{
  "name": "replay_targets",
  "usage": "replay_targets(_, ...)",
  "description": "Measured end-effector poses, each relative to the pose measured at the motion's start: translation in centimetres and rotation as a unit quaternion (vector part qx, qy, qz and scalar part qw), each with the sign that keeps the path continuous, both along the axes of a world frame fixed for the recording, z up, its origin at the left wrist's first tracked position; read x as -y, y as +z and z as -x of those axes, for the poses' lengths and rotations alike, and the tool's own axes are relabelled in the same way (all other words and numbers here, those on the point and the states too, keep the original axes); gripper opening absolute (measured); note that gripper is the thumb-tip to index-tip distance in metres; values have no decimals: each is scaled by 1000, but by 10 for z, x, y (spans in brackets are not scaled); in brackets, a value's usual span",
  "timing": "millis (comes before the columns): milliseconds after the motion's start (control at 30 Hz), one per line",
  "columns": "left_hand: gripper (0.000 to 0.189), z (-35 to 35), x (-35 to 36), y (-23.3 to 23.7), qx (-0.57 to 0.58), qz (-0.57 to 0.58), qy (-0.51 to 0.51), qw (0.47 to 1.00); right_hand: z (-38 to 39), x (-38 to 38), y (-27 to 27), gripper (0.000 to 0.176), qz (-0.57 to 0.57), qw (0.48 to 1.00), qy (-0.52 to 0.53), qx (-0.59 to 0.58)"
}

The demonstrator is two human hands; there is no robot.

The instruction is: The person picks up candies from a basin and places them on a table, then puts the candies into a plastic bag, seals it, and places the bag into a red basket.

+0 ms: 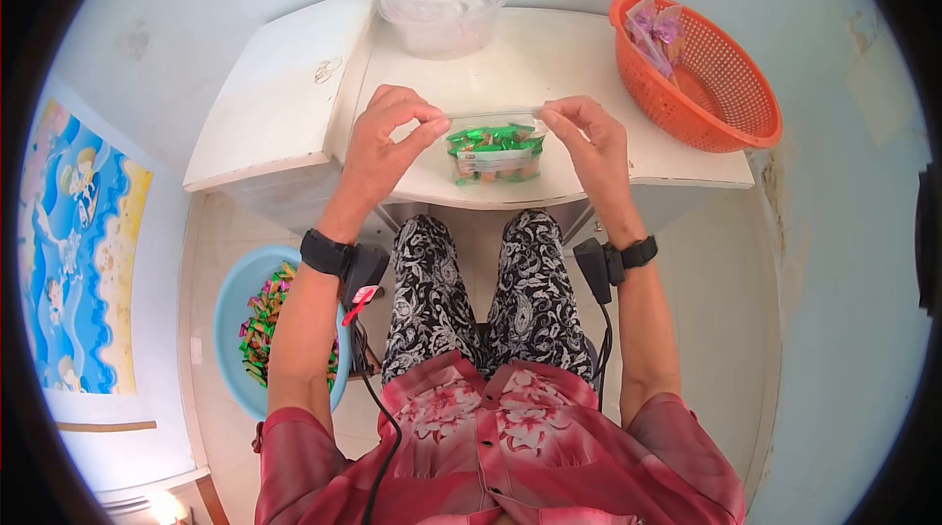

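A clear plastic bag (497, 154) with several green-wrapped candies inside stands upright near the front edge of the white table. My left hand (397, 139) pinches the bag's top left corner between thumb and index finger. At the top right corner, my right hand (590, 139) pinches the bag in the same way. The top edge is stretched between both hands, above the candies.
An orange basket (726, 83) holding purple-wrapped packs stands on the table (471, 83) at the right. A clear tub (444, 20) sits at the back. Below left, a blue basin (232, 329) holds many wrapped candies.
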State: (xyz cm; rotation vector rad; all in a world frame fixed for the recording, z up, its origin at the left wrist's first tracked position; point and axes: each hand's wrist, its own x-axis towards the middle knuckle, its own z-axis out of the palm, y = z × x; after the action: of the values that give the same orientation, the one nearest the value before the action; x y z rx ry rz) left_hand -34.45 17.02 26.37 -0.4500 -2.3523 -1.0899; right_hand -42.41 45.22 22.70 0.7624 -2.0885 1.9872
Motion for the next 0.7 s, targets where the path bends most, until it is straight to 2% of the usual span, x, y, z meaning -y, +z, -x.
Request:
replay_targets(133,7,3,2,-3,-9,0,-7,1000,-5,-1,10,29,35,997,58,47)
replay_targets(333,9,3,3,-4,1,-15,-13,1000,-10,4,31,43,-12,999,45,-2)
replay_targets(433,9,4,3,-3,-2,-12,-19,1000,1,7,31,40,-76,994,40,-73)
replay_targets(533,9,3,0,0,-8,-10,-24,1000,4,17,33,33,-67,988,66,-119)
replay_targets(700,8,4,-3,1,-17,-19,-38,999,-2,40,49,23,-164,966,24,-200)
